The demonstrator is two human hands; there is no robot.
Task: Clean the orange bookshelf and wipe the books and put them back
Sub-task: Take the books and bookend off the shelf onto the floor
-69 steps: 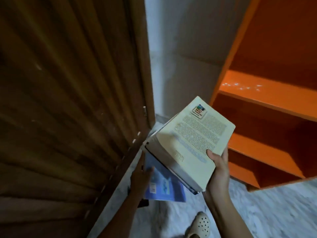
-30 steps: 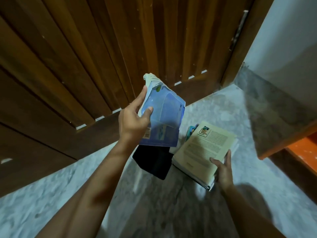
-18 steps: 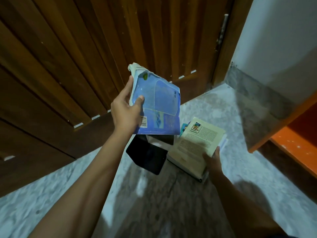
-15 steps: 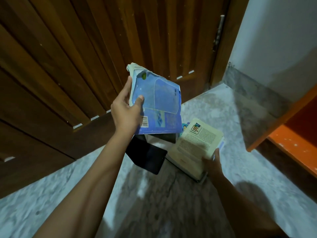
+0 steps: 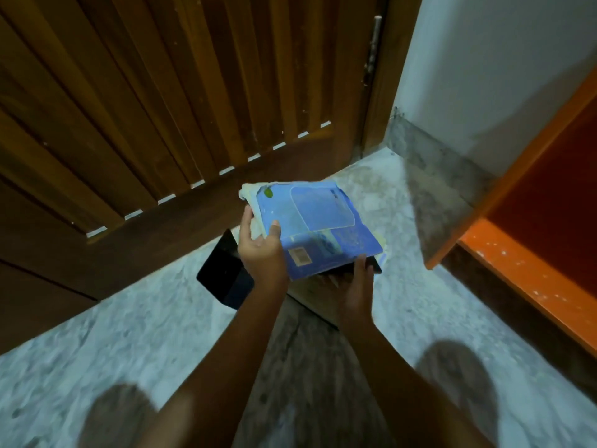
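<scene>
Fingers [image 5: 247, 221] of the left hand [image 5: 261, 257] pinch the blue book [image 5: 323, 221]; the right hand [image 5: 352, 289] under its lower edge is nearer the orange bookshelf [image 5: 533, 286], far right.

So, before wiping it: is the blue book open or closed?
Closed: the blue book shows its whole back cover, barcode up, gripped by the left hand.
</scene>
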